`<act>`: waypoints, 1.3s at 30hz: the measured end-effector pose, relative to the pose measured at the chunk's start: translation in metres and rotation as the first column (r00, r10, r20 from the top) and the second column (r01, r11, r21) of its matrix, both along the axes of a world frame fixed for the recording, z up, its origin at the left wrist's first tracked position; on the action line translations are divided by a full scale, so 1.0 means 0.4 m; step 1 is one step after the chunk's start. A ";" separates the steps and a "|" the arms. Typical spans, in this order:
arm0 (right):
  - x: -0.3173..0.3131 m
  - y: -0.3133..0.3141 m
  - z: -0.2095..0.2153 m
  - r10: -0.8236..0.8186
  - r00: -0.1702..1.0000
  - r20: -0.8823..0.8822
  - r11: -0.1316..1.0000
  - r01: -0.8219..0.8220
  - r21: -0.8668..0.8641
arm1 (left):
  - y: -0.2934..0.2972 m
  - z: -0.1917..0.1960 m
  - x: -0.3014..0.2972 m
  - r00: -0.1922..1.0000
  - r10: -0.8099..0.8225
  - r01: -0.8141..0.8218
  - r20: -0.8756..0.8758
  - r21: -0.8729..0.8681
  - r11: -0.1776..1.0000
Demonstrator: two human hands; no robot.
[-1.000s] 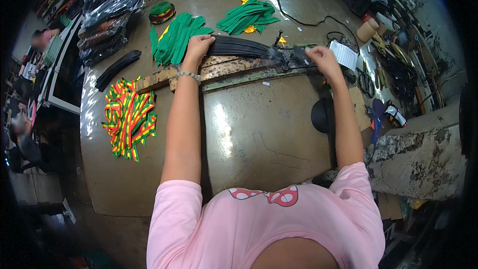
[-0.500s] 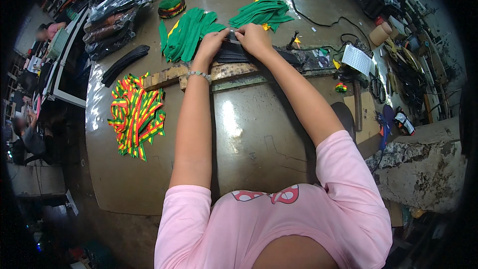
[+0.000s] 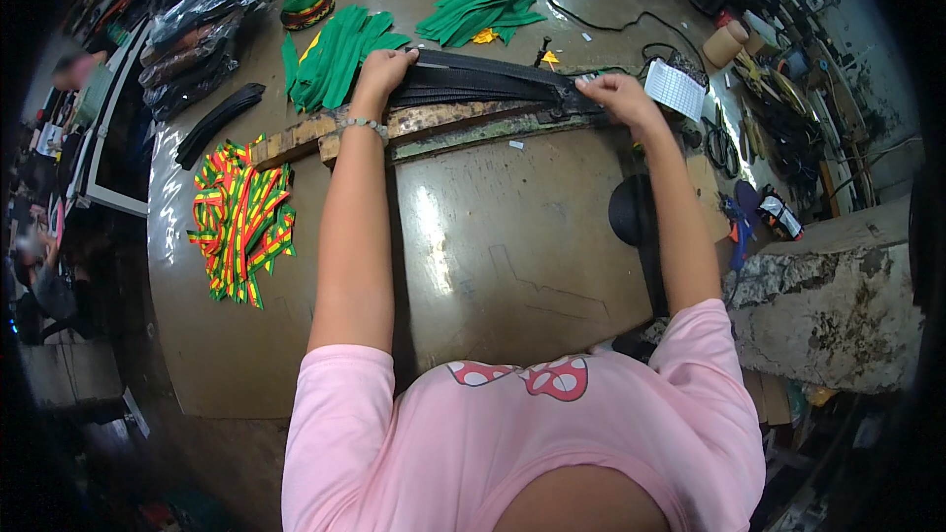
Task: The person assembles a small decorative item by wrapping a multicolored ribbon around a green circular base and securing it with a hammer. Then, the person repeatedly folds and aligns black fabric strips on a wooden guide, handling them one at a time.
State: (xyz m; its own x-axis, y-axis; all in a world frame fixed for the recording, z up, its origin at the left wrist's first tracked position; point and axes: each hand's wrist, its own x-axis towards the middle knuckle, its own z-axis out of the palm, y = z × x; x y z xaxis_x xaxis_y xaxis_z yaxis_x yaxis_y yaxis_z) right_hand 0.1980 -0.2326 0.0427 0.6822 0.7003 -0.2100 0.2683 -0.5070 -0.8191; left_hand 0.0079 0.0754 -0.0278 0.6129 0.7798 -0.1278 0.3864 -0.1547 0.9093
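So from the head cam I'm looking down at a big brown worktable with both arms stretched out across it. The left hand is curled shut around the left end of a bundle of long black strips, and the right hand is pinched closed on the right end of the same bundle, so the two hands sit well apart with the strips pulled out flat between them. There's a bead bracelet on the left wrist. The bundle lies along the far side of a worn wooden plank that runs across the table, touching its top edge as far as I can tell. Just left of the left hand there's a pile of green strips, and another green pile further back toward the far edge. Over on the left side of the table, well away from the hands, is a heap of red, yellow and green striped ribbons, with a curved black strip lying above it and some bags of dark stuff in the far left corner. Near the right hand there's a small white gridded card and a black cable snaking behind it. A roll of brown tape sits off to the far right.
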 end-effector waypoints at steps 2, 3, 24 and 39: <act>-0.002 -0.011 -0.043 -0.010 0.994 -0.108 0.998 0.016 0.053 | -0.003 0.005 -0.001 1.000 0.006 -0.007 0.004 0.018 1.000; -0.001 -0.011 -0.060 -0.019 0.993 -0.113 0.998 0.026 0.061 | -0.007 0.008 -0.003 1.000 0.017 -0.017 -0.006 0.017 1.000; -0.256 0.477 -0.057 0.094 0.823 0.561 0.991 -0.134 0.030 | -0.014 0.045 -0.067 0.962 -0.058 0.110 0.268 -0.185 0.977; 0.013 0.055 0.071 0.105 0.969 0.223 0.994 -0.109 0.005 | 0.000 0.011 -0.017 0.999 -0.018 0.022 0.041 -0.103 0.994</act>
State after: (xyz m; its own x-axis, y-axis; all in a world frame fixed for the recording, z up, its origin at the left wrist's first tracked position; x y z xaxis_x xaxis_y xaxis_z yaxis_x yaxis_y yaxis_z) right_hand 0.2030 -0.2107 0.0711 0.6311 0.7742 -0.0489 0.4968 -0.4518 -0.7410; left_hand 0.0011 0.0756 -0.0236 0.6343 0.7514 -0.1818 0.3471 -0.0666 0.9355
